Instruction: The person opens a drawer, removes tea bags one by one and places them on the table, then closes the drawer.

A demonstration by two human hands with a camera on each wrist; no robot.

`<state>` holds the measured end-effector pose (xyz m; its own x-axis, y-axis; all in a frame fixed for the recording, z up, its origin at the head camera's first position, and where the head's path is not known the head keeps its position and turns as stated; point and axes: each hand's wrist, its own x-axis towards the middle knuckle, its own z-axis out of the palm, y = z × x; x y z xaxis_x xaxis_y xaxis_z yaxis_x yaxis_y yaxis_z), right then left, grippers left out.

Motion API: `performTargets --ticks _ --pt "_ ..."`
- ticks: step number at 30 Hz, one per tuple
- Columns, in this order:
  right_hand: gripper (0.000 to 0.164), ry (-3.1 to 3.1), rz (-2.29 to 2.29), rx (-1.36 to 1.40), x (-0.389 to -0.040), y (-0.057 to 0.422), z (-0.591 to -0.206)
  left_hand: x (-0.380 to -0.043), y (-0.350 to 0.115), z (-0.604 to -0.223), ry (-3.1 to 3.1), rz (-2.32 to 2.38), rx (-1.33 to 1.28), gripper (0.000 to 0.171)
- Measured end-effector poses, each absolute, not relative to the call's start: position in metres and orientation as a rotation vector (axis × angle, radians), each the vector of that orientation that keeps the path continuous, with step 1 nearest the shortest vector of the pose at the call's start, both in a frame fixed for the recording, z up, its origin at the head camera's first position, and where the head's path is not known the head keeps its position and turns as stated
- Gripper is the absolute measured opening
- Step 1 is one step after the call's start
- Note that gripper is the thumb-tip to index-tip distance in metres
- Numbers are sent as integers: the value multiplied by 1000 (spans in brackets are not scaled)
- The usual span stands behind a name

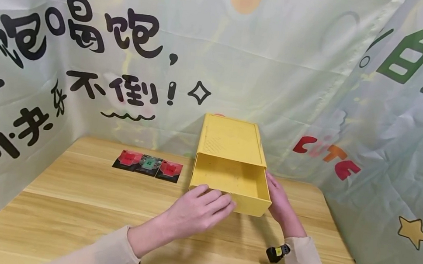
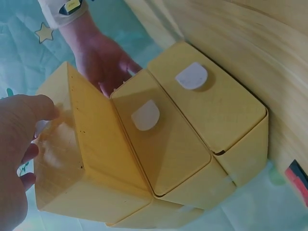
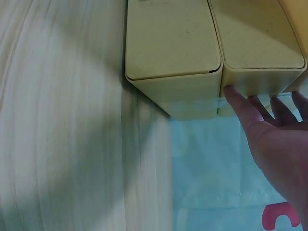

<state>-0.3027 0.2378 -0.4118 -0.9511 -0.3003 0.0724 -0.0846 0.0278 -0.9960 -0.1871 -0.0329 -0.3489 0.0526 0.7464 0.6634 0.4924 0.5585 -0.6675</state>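
Observation:
A yellow cabinet of stacked drawers (image 1: pixel 232 140) stands at the back of the table, its top drawer (image 1: pixel 253 206) pulled out toward me. No contents show inside that drawer. My left hand (image 1: pixel 196 209) grips the drawer's front; in the left wrist view its fingers bend around the white handle area, partly hidden. Below are two closed drawers, a middle one (image 2: pixel 159 139) and a bottom one (image 2: pixel 216 106), each with a white rounded handle. With fingers extended, my right hand (image 3: pixel 281 144) rests against the cabinet's right side.
Three flat packets, red (image 1: pixel 128 160), green (image 1: pixel 149 165) and red (image 1: pixel 169 171), lie in a row on the wooden table (image 1: pixel 108 198), left of the cabinet. Printed cloth (image 1: pixel 282 70) hangs behind the table and along both sides.

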Motion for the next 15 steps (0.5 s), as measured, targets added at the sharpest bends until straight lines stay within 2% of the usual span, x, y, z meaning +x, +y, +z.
performTargets --ticks 15 --pt "59 2134 -2063 -422 -303 239 -416 -189 -31 -353 -1625 201 -1056 23"
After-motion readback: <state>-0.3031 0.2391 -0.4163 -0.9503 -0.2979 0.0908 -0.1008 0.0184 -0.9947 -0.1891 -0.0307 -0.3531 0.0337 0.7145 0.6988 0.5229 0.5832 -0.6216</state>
